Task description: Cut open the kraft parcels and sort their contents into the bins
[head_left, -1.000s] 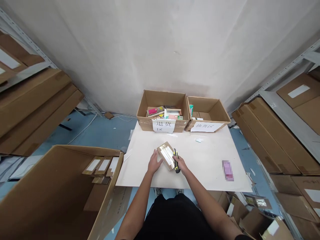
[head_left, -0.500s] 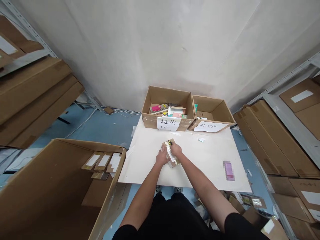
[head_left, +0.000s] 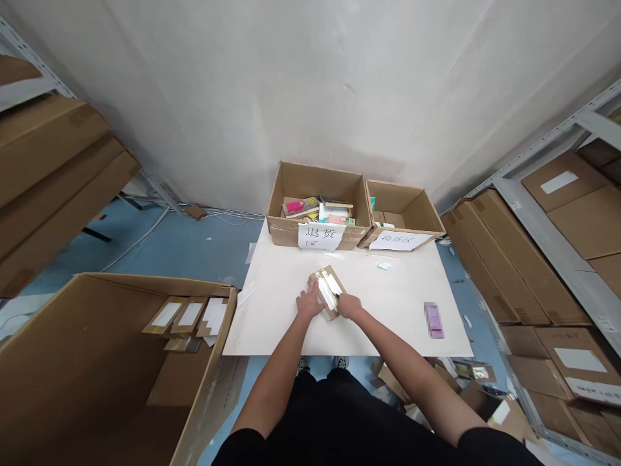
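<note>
My left hand [head_left: 309, 303] lies open, fingers spread flat against the left side of a small brown cardboard parcel [head_left: 326, 289] with shiny tape and a white label. My right hand [head_left: 348, 305] is curled closed at the parcel's near right corner; whether it grips anything inside the fist I cannot make out. The parcel lies skewed on the white table sheet [head_left: 281, 323], about mid-table, well apart from every edge.

At the far edge stand two open brown cardboard boxes, side by side and touching. The left box [head_left: 291, 194] holds a loose heap of flat packets in pink, green and white, and carries a white paper sign [head_left: 321, 236] on its front. The right box [head_left: 417, 207] looks nearly bare apart from a teal item against its left wall, and has its own white paper sign [head_left: 400, 241].

To my left a large open brown carton [head_left: 97, 388] stands on the blue floor, its corner just beside the table's left edge; flat brown labelled packets [head_left: 187, 317] lean along its inner wall.

A blurred purple object [head_left: 433, 320] lies near the table's right edge, with bare sheet between it and the parcel. Shelves of brown cartons [head_left: 533, 278] close in on the right.
</note>
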Available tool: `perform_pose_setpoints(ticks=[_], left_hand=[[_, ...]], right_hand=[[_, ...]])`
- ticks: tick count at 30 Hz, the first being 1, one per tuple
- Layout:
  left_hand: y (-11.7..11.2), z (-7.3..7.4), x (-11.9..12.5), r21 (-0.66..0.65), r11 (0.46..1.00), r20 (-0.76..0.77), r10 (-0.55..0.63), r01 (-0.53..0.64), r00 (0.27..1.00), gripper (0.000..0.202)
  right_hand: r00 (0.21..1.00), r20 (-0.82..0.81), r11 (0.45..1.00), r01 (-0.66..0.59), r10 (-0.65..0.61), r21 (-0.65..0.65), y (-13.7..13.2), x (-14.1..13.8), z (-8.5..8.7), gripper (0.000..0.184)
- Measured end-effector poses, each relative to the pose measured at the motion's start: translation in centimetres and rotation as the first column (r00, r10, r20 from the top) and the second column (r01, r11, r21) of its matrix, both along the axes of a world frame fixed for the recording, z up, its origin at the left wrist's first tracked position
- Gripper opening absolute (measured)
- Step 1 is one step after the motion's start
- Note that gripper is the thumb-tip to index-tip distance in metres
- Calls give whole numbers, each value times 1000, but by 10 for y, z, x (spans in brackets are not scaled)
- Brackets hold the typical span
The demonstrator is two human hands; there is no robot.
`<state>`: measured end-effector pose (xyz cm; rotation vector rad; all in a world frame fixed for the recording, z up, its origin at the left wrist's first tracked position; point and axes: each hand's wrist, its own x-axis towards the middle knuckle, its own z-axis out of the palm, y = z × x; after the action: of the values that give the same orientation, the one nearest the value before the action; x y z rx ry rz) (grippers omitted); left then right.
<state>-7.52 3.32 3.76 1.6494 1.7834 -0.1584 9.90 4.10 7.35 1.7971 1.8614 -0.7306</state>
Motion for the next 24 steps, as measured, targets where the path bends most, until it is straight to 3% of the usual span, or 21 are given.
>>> perform_pose_setpoints(ticks=[6,9,12,16,19,22,24], left_hand=[[4,3,4,13,1000,-51,-13,14,999,106],[7,3,4,-4,999,-41,-46,46,998,100],[6,4,8,6,996,-57,-91,91,994,95],[-8,3,32,30,998,-136,-44,49,990,86],[-20,3,49,-25,1000,-175,-9,5,984,85],[-16,7,48,-98,993,-179,-80,64,981,90],[-4,11,38,-63,989,-154,-143,134,978,87]], right_hand=[[1000,7,995,-4,5,-100,-55,53,19,19],[991,-48,991,125,-122,51,-57,66,19,28],[941,-125,913,335,-314,231,-50,62,4,42],[848,-219,833,522,-483,183,-23,49,-23,51],[824,-309,811,546,-475,209,6,53,-36,58],[794,-438,823,538,-422,182,27,67,-43,53],[685,-559,750,642,-467,159,28,76,-48,38]])
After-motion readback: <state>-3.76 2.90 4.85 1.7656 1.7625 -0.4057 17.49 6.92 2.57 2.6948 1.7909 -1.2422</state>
